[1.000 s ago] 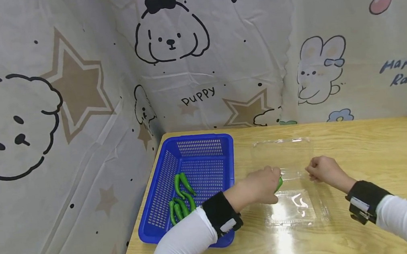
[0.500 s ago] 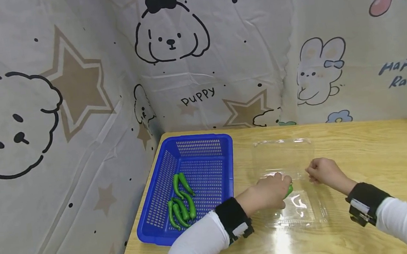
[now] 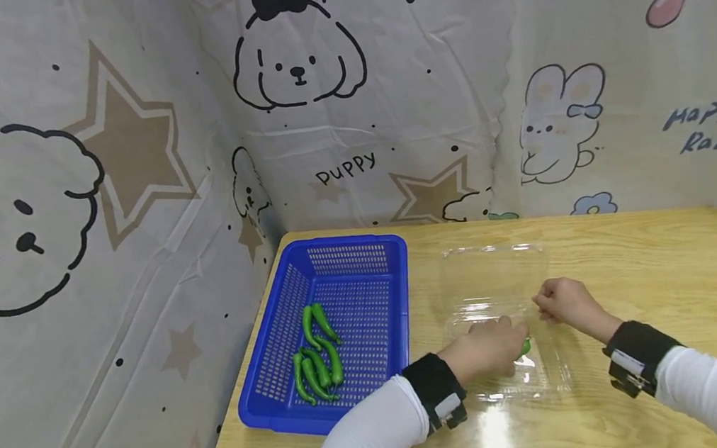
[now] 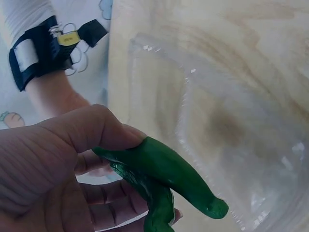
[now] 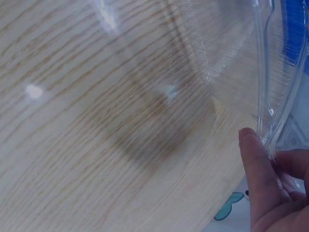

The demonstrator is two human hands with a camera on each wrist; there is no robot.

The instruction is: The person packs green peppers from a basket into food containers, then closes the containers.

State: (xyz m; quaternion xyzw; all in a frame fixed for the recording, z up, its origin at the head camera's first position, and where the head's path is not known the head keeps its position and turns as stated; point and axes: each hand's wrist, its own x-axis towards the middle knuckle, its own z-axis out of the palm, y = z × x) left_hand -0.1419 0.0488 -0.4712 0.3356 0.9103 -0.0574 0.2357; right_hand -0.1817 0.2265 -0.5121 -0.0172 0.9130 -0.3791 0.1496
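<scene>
My left hand [image 3: 491, 347] grips two green chili peppers, and both show in the left wrist view: one pepper [image 4: 166, 162] lies under the thumb, the other [image 4: 160, 210] beneath it against the fingers. In the head view this hand is over the near half of an opened clear plastic clamshell box [image 3: 494, 272], with a pepper tip [image 3: 526, 347] poking out past the fingers. At the box's right side, close to the fold, my right hand [image 3: 569, 303] pinches the plastic edge [image 5: 264, 121] between thumb and finger.
A blue plastic basket [image 3: 405, 305] stands left of the box, with several green chili peppers [image 3: 322, 366] lying in it. The wooden table [image 3: 649, 255] extends to the right. Printed cloth [image 3: 447, 67] hangs behind and at the left.
My left hand has moved right and toward the near edge with the peppers, over the box's near half. My right hand keeps its place at the box edge.
</scene>
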